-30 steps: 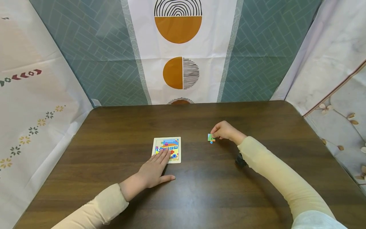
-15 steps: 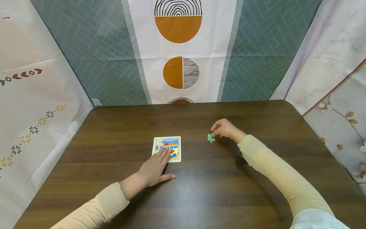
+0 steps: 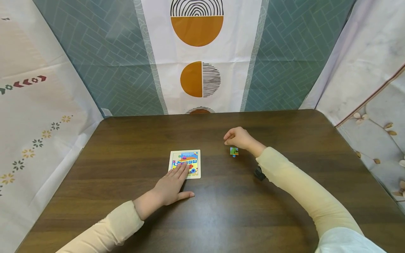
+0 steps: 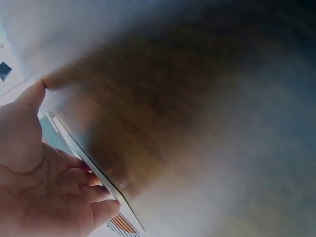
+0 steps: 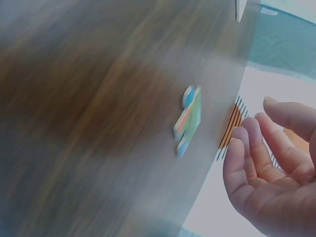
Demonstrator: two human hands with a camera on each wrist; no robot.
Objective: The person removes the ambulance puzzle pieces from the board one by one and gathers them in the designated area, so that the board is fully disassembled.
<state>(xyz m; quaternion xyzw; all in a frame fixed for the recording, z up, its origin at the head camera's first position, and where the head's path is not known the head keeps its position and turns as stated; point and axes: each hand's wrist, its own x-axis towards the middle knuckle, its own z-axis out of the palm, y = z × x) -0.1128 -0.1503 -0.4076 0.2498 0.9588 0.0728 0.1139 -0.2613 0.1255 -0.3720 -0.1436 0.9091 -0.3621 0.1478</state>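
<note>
My left hand [image 3: 169, 188] lies flat with fingers straight on a framed jigsaw puzzle [image 3: 199, 165], which shows a yellow vehicle picture. The fingers hide its lower left part. In the left wrist view the fingertips sit along the puzzle's thin edge [image 4: 98, 173]. A green jigsaw piece [image 3: 234, 151] with blue tabs lies on the table to the right of the puzzle. My right hand [image 3: 242, 138] hovers just beyond and above this piece. In the right wrist view its fingers are loosely bent with nothing between them, apart from the piece [image 5: 188, 121].
The brown wooden table [image 3: 221, 211] runs back to a patterned fabric wall [image 3: 202, 80]. White printed cloths [image 3: 373, 105] hang at both sides. A small black device [image 3: 259, 173] is at my right wrist.
My right hand has come away from the jigsaw piece, moving left and farther back, and the piece stays on the table. The left hand and the puzzle keep their places.
</note>
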